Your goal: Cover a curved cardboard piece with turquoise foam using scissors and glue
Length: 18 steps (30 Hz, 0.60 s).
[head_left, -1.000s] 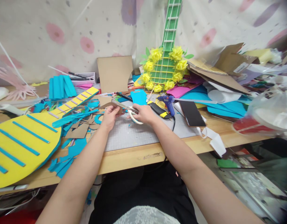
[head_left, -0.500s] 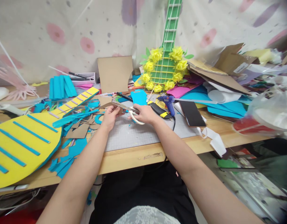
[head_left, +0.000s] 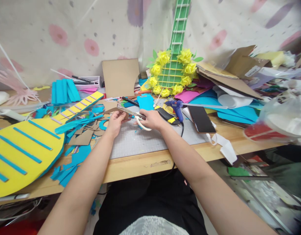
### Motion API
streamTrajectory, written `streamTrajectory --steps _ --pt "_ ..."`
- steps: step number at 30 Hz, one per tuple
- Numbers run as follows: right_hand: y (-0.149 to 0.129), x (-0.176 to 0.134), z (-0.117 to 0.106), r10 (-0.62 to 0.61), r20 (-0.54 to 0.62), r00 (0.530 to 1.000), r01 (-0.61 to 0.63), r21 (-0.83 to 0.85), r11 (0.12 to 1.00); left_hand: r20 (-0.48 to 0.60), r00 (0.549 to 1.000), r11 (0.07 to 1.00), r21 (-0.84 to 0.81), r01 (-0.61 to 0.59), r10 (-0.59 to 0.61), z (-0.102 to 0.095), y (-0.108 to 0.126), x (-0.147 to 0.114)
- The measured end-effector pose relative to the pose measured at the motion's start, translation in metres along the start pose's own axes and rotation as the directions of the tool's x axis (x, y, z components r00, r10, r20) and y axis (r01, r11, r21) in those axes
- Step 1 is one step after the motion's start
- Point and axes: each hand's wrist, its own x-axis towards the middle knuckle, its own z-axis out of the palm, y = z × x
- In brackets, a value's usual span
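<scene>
My right hand (head_left: 151,119) is closed round the handles of white-handled scissors (head_left: 142,124). Their blades point left, toward my left hand (head_left: 116,121), whose fingers pinch a thin brown cardboard piece (head_left: 114,109). The blades reach the cardboard beside my left fingertips; whether they are biting into it is too small to tell. Both hands are over a grey cutting mat (head_left: 138,144). A blue sheet of paper (head_left: 145,101) lies just beyond the scissors, and a black-and-yellow tool (head_left: 168,116) lies right of my right hand.
A yellow guitar-shaped cutout (head_left: 25,147) covers the left, beside blue and cardboard scraps (head_left: 83,137). A green guitar-shaped piece with yellow flowers (head_left: 172,73) stands behind. A blue glue gun (head_left: 177,109), a phone (head_left: 201,119) and a plastic cup (head_left: 265,130) are on the right.
</scene>
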Motion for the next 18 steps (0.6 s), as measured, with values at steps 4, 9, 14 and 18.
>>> streamTrajectory --steps 4,9,14,18 --pt "0.0007 0.0005 0.0008 -0.002 -0.003 1.0 0.002 -0.006 1.0 0.007 1.0 1.0 -0.008 0.016 -0.016 0.0012 0.0014 -0.0005" --pt "0.0012 0.0008 0.0006 -0.001 -0.004 1.0 0.001 0.009 1.0 0.002 0.999 0.998 -0.048 0.038 -0.038 0.0021 0.0025 -0.001" --pt "0.0053 0.0023 0.0032 0.025 -0.009 1.0 -0.024 0.072 0.997 -0.001 0.999 0.998 -0.046 0.036 -0.036 0.0038 0.0052 -0.002" --pt "0.01 0.0029 0.0047 0.079 -0.016 0.997 -0.077 0.11 0.991 0.003 0.999 0.999 0.005 0.037 -0.037 0.004 0.0056 -0.0022"
